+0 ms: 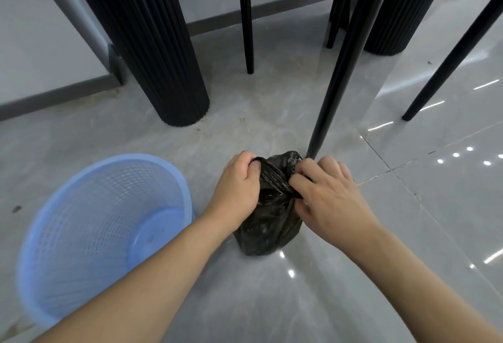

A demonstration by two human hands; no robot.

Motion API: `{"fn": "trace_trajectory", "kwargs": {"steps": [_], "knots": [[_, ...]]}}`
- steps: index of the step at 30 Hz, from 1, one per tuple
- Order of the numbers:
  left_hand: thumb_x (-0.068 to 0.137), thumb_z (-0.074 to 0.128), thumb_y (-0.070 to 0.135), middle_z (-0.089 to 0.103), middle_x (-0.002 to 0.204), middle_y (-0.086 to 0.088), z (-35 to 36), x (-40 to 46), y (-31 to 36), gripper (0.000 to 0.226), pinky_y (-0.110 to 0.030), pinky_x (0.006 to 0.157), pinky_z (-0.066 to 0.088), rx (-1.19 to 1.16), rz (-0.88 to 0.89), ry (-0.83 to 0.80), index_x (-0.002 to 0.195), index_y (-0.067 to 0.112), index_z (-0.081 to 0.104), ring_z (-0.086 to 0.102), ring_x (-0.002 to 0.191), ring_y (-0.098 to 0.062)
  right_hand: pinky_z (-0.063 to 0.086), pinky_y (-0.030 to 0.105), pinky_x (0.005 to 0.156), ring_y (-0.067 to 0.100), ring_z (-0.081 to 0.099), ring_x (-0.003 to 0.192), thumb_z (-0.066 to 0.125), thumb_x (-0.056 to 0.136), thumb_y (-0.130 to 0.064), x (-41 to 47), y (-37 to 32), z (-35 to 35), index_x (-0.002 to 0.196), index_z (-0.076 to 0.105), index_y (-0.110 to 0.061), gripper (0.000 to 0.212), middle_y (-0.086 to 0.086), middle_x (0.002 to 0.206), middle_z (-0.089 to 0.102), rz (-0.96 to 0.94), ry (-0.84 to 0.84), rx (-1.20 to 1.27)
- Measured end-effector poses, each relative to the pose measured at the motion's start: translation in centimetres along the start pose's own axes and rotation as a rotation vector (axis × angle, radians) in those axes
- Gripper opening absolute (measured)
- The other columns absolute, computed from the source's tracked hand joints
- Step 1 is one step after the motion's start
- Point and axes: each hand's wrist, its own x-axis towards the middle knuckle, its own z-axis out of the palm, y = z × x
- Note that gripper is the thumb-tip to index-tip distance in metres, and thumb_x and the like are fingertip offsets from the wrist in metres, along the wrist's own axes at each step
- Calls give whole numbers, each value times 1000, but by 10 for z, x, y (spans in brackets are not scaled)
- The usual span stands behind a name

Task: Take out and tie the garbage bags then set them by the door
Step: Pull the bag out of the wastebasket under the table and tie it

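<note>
Black garbage bag (268, 222) sits on floor (272, 301), out of blue basket (89, 222) beside it. My left hand (239, 182) and right hand (326, 192) both pinch bag top, pulling knot tight so trash stays in.

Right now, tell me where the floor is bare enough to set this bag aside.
Bare tile lies right of the black bag, beyond the right hand, and in front between the forearms. It is crowded behind the bag among the chair legs and fluted pillar; the blue basket fills the left.
</note>
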Motion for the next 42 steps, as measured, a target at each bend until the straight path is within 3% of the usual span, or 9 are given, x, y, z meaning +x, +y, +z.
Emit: {"fn": "trace_trajectory", "kwargs": {"steps": [3,7,13,17,20,24,27,36,42], "knots": [[102,37,20,61,94,15,-1,2,4,24,-21,83,42,-151,64,-84,103,28,59,55,89,-4,45,37,69,23,44,75,43,72,-20,-1,3,6,75,49,-19,7,-6,75,53,-43,-21,88],[103,36,18,55,68,15,7,7,7,21,-25,65,43,-181,42,-191,88,20,51,49,63,-2,42,34,67,23,44,72,50,73,-14,-4,3,7,78,53,-16,6,-5,71,52,-76,47,120],[101,42,26,64,78,0,7,13,6,20,-34,68,47,-8,-22,-181,92,20,59,59,73,-16,42,36,64,25,48,70,55,82,-17,-11,5,7,118,58,-17,36,-4,72,58,2,159,80],[85,54,32,59,70,-2,0,11,10,14,-36,63,45,-63,-156,-319,98,28,53,55,64,-18,45,34,63,22,49,68,54,84,-23,-9,3,7,95,71,-19,21,-4,71,56,76,138,223],[69,58,32,52,99,4,-8,4,8,47,-28,80,41,-239,-171,-457,113,28,40,52,93,-11,44,19,69,11,56,75,59,81,-23,1,1,-1,86,72,-22,14,-8,86,56,383,-6,546],[63,59,47,40,116,17,-6,-10,-3,49,-36,105,30,242,-21,-492,109,35,45,33,118,-13,36,13,50,1,52,51,64,79,-16,6,7,-9,72,66,-21,9,-10,75,58,611,-191,825],[76,55,45,42,119,17,2,-10,-13,28,-47,111,20,498,79,-399,101,34,56,36,116,-16,26,20,40,15,33,34,67,80,-13,7,15,-14,74,68,-11,6,-4,46,43,698,-352,1032],[88,50,18,47,120,9,7,-2,-3,26,-48,111,21,580,288,-234,111,30,53,41,115,-19,49,30,65,29,58,79,61,69,-20,-3,24,-8,87,59,-2,26,18,88,59,773,-581,1896],[83,47,-2,33,119,19,-13,-4,-21,47,-33,109,28,301,139,-94,114,33,50,39,119,-13,53,25,55,23,67,68,50,89,-12,-1,26,-1,95,65,2,22,15,81,69,923,-530,1746]]}}
